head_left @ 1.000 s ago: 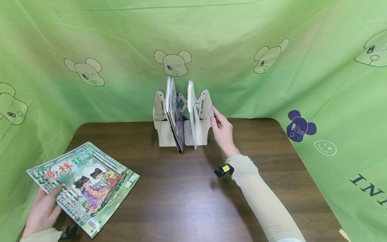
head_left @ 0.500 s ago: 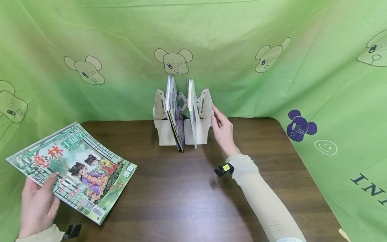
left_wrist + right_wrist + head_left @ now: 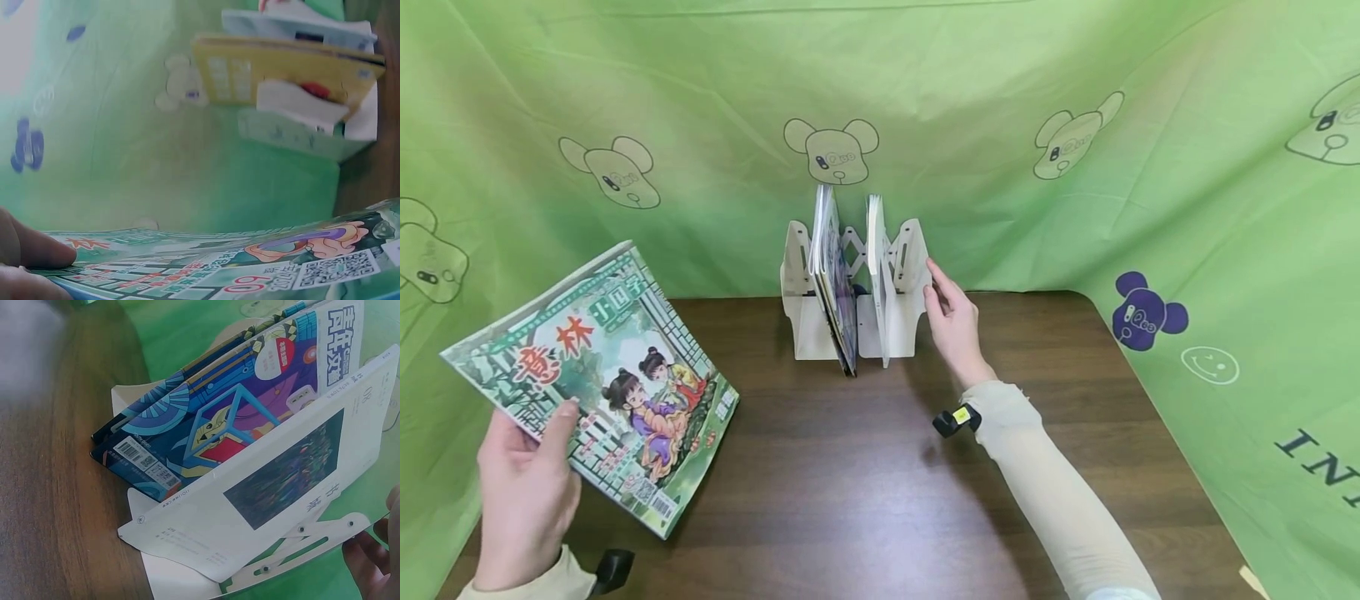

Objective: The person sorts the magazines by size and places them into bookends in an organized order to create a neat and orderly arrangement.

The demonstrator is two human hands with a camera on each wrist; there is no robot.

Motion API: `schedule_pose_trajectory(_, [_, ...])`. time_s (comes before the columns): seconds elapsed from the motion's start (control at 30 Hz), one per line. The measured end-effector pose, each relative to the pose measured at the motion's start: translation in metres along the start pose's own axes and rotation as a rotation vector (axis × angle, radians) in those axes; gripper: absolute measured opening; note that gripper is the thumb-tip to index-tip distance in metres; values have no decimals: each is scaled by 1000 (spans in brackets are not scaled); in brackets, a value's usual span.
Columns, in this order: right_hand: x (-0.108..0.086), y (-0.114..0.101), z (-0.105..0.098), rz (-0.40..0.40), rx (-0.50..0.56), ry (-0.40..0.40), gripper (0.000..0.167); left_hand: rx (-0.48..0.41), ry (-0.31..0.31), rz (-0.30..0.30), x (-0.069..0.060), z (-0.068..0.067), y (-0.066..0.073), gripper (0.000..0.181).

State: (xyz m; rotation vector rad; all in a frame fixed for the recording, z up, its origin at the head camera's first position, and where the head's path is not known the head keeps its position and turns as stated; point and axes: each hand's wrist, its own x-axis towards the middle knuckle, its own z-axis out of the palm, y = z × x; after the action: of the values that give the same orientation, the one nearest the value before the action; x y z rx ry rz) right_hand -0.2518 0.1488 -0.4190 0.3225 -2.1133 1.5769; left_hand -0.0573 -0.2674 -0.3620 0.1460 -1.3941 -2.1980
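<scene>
My left hand [image 3: 531,492] grips a green magazine [image 3: 647,433] by its lower left edge, thumb on the cover, fingers behind. The magazine is raised and tilted above the table's left side, its cover of two drawn children facing me. My right hand [image 3: 955,329] touches the outer right panel of a white extendable bookend [image 3: 910,275] with its fingertips. Inside the bookend stand a leaning bundle of magazines [image 3: 831,283] on the left and a white magazine [image 3: 275,481] on the right, with a gap between them. A yellow cover [image 3: 281,78] faces the left wrist camera.
The brown wooden table [image 3: 850,483] has the bookend at its back middle. Green cloth [image 3: 985,100] printed with bear heads hangs behind it and at both sides. Each wrist wears a black camera mount [image 3: 957,422].
My left hand has lifted the magazine and turned it more upright, first shifting left and then back right. My right hand and the bookend have stayed in place.
</scene>
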Motion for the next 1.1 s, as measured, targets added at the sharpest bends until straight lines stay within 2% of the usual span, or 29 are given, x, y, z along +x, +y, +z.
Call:
schedule_pose_trajectory(0.1, [-2, -18, -1, -5, 0, -5, 42, 49, -48, 13, -7, 14, 1, 51])
schedule_pose_trajectory(0.33, [-3, -21, -2, 10, -9, -7, 41, 274, -125, -5, -23, 42, 2, 49])
schedule_pose_trajectory(0.57, [-4, -20, -2, 18, -12, -4, 42, 268, -211, 13, -33, 66, -5, 46])
schedule_pose_trajectory(0.83, [-4, -20, -2, 19, -14, -13, 41, 259, -268, 44, -32, 87, -17, 45])
schedule_pose_trajectory(0.93, [-3, -20, -2, 23, -15, -11, 42, 290, -278, 75, -30, 95, -25, 45])
schedule_pose_trajectory(1.1, [-3, -20, -2, 21, 3, -5, 42, 377, -286, 182, -23, 107, -42, 41])
